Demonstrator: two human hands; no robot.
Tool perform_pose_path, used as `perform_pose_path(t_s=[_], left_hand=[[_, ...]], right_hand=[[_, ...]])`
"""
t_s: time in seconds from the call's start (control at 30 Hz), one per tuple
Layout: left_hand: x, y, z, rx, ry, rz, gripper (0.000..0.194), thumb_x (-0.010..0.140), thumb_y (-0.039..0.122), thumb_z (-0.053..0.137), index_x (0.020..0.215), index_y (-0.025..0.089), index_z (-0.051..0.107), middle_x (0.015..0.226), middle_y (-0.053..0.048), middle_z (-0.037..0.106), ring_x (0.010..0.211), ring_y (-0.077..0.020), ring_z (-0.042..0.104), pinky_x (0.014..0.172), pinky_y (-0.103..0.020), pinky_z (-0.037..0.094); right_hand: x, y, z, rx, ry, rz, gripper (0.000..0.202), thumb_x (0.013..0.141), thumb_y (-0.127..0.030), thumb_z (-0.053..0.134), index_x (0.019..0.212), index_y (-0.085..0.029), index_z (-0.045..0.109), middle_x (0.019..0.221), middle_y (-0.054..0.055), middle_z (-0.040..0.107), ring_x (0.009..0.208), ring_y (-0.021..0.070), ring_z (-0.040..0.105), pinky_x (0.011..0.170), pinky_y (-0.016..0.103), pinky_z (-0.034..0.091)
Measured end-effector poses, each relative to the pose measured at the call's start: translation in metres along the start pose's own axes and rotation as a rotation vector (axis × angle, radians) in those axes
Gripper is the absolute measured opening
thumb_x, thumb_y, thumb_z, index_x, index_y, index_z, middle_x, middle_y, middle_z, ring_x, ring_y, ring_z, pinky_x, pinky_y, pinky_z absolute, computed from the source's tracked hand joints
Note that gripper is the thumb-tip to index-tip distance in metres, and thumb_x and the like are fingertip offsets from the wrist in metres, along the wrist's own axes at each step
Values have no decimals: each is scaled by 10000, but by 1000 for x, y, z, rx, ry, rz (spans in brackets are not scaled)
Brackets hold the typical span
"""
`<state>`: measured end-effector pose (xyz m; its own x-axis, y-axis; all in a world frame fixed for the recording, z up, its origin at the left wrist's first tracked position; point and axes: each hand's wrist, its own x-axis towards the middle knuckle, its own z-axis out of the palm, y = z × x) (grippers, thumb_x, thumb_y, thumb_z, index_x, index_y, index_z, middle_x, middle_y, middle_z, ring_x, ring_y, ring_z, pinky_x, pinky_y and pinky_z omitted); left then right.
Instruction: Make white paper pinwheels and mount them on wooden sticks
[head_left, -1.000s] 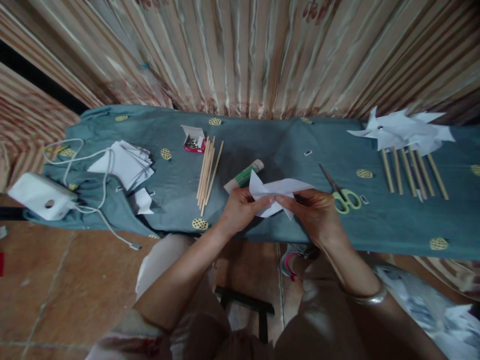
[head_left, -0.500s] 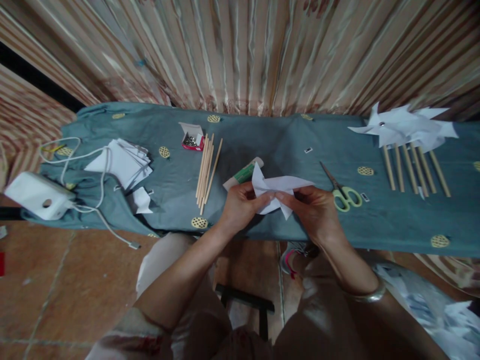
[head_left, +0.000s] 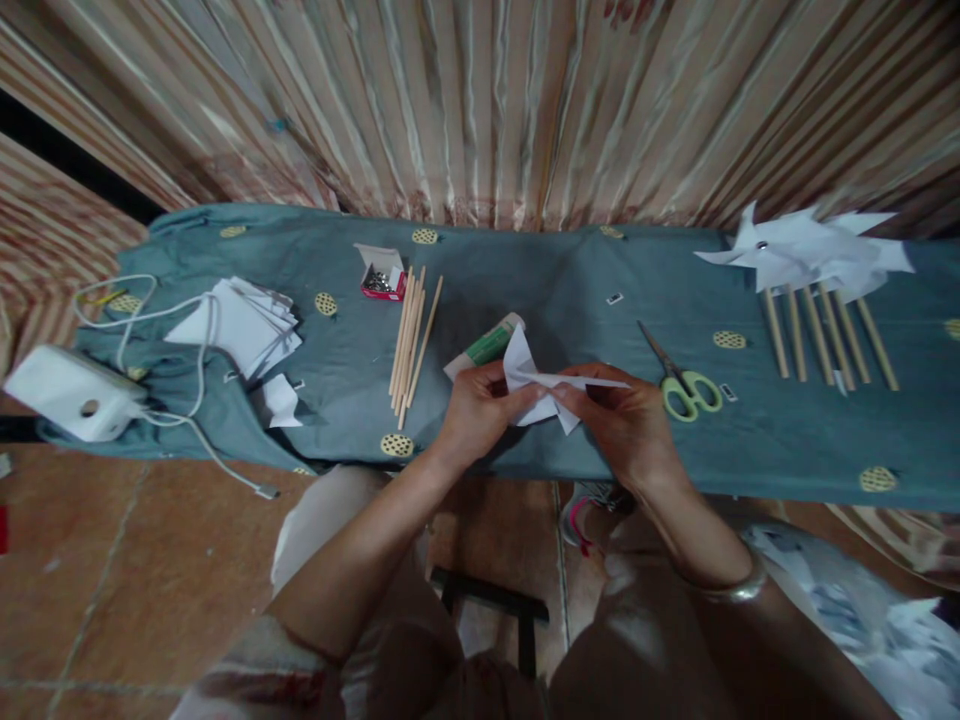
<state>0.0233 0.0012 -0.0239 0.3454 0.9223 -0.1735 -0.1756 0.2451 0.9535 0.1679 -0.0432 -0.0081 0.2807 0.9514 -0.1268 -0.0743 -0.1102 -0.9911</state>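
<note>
Folded white paper (head_left: 520,365), several points: held over the near side of the cloth-covered desk (head_left: 562,285); we take it as clock centre, 12 toward the curtain. Left hand (head_left: 478,412) comes in from 8, thumb and fingers pinching the paper near its middle. Right hand (head_left: 636,425) from 4, its grip also pinched on the folds, thumb nearly meeting the other. Contact between thumb tips: we cannot tell.

Main risk, we judge: one thumb eases and the folds spring open. Pressing off-centre could crease the points unevenly; our fingers hide much of the middle, so a slipped layer might go unnoticed.

Green-and-white tube (head_left: 491,345) lies at 10, just beyond the left knuckles; a nudge could roll it. Scissors (head_left: 691,392) at 3, near the right hand, blades toward 11; an outward sweep could catch them.

Farther, at 9 to 10: wooden sticks (head_left: 406,345), loosely grouped, apt to scatter if bumped. Small red box (head_left: 384,280), lid up, metal bits inside; a knock could spill them. White cable (head_left: 202,375) crosses the paper stack (head_left: 244,325) at 9; its plug hangs past the near edge, so a snag there could drag sheets. At 2, finished-looking pinwheels (head_left: 825,255) overlap; pulling one may bend its neighbours.
</note>
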Motion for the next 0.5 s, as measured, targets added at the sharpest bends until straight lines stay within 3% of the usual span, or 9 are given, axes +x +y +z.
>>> perform_pose_path(t_s=[0.27,0.5], left_hand=[[0,-3,0,54,-22,8,333,630,437,803,757,138,729,682,-27,695,618,-150,619,582,-259,500],[1,-3,2,9,5,20,299,616,402,817,718,135,731,639,-7,685,567,-120,584,570,-243,497]], right_hand=[[-1,1,1,-15,31,25,204,607,-363,812,648,-199,697,565,-28,642,507,94,536,473,213,441],[0,2,1,3,22,97,246,583,-396,842,720,-213,749,678,-2,731,599,154,643,584,279,544]])
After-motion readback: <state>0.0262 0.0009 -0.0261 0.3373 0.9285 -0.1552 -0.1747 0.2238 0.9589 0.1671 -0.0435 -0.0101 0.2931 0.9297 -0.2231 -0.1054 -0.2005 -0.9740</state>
